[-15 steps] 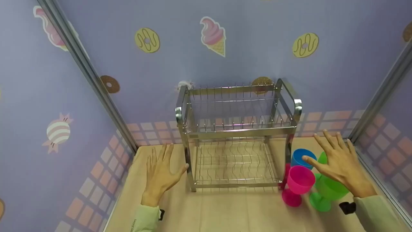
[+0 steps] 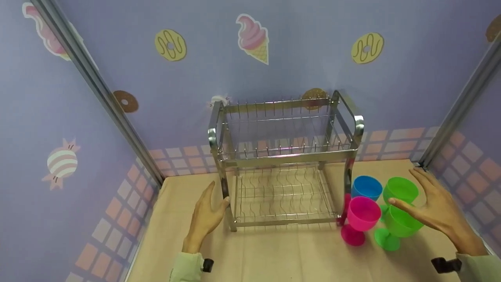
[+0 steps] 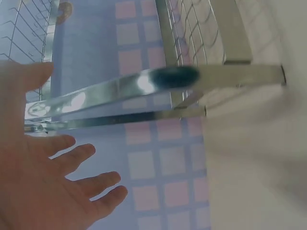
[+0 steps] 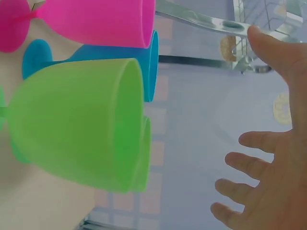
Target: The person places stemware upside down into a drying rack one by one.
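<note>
My left hand hovers beside the left front leg of a two-tier metal dish rack, its fingers straight and thumb tip overlapping the leg in the head view. In the left wrist view its fingers are spread apart and hold nothing. To the rack's right stand a pink goblet, a blue goblet and two green goblets, a far one and a near one. Just right of the green pair is my right hand, thumb out and fingers extended, apart from the rims in the right wrist view.
The rack stands on a pale wooden-coloured table close to the patterned back wall. Side walls with metal corner posts rise at left and right. Upright wire dividers line the rack's upper tier; its lower tier has wavy wires.
My right hand has moved right and towards me, uncovering the far green goblet. The left hand has turned more edge-on and shifted slightly right. The head view has shifted a little.
</note>
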A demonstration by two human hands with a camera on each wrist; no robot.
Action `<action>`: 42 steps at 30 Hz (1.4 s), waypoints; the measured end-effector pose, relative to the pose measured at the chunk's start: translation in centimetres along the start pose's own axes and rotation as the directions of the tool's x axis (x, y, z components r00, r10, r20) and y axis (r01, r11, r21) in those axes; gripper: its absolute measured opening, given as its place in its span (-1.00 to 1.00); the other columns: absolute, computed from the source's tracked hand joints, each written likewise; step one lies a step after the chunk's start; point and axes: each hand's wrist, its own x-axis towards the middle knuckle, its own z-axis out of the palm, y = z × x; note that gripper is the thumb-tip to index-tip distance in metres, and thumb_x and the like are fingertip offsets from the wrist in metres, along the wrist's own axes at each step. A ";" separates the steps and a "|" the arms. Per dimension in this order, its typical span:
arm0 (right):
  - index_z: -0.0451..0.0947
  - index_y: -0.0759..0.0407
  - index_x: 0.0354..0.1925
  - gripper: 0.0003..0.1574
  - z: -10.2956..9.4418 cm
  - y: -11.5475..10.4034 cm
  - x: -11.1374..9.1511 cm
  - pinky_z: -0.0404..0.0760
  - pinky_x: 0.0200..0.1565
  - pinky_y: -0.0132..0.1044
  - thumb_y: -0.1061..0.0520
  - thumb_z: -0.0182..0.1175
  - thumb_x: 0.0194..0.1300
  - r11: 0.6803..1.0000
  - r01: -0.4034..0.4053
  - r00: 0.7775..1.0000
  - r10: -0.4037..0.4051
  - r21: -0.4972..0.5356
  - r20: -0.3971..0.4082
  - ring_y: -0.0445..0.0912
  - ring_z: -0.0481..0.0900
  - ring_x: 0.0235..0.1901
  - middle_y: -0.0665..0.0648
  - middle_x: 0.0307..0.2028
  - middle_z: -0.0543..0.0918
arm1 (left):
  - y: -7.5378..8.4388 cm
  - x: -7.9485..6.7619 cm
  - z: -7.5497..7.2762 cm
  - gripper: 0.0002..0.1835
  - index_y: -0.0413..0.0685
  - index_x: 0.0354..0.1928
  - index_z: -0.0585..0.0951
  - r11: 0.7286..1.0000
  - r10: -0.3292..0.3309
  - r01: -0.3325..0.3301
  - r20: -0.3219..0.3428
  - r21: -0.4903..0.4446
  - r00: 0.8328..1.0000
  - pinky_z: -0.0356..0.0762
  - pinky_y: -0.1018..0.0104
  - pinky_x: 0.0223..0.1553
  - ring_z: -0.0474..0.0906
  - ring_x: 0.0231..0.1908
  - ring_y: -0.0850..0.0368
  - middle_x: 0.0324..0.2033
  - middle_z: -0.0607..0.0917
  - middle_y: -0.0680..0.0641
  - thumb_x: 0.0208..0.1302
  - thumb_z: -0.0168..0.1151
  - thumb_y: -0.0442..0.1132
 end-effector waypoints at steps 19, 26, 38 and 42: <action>0.02 0.29 0.66 0.38 5.8 3.7 -7.0 0.20 0.04 -0.92 0.01 0.64 0.18 0.929 -0.204 0.972 0.231 0.309 -0.053 0.58 0.34 0.37 0.55 0.53 0.27 | -1.4 0.2 3.2 -0.49 -0.31 0.35 0.61 0.958 0.025 -0.081 -0.203 -0.275 0.979 0.84 0.13 -0.11 0.81 -0.06 -0.36 0.21 0.69 -0.42 0.36 0.36 -0.55; -0.06 0.23 0.68 0.37 9.6 4.8 -8.1 0.40 0.00 -0.84 -0.02 0.60 0.25 0.834 -0.378 0.917 0.396 0.402 0.040 0.06 0.50 0.36 0.30 0.44 0.36 | -1.2 0.3 3.8 -0.50 -0.31 0.32 0.64 0.955 0.018 -0.076 -0.203 -0.285 0.979 0.83 0.11 -0.07 0.79 -0.01 -0.36 0.19 0.69 -0.43 0.34 0.38 -0.56; 0.24 0.25 0.51 0.02 12.9 5.0 -8.6 0.56 0.05 -0.75 0.27 0.56 0.25 0.750 -0.322 0.888 0.451 0.578 -0.091 -0.62 0.49 0.02 -0.34 0.08 0.49 | -0.6 0.2 4.0 -0.51 -0.36 0.33 0.60 0.966 0.010 -0.058 -0.189 -0.253 0.982 0.84 0.12 -0.10 0.79 -0.04 -0.38 0.20 0.67 -0.45 0.37 0.37 -0.54; 0.25 0.18 0.54 0.03 12.5 4.6 -8.7 0.57 0.06 -0.73 0.28 0.55 0.25 0.746 -0.302 0.893 0.439 0.594 -0.097 -0.58 0.50 0.05 -0.28 0.13 0.50 | -0.5 0.1 3.9 -0.51 -0.32 0.33 0.62 0.971 0.001 -0.048 -0.194 -0.235 0.981 0.84 0.12 -0.11 0.80 -0.06 -0.36 0.19 0.68 -0.44 0.36 0.38 -0.53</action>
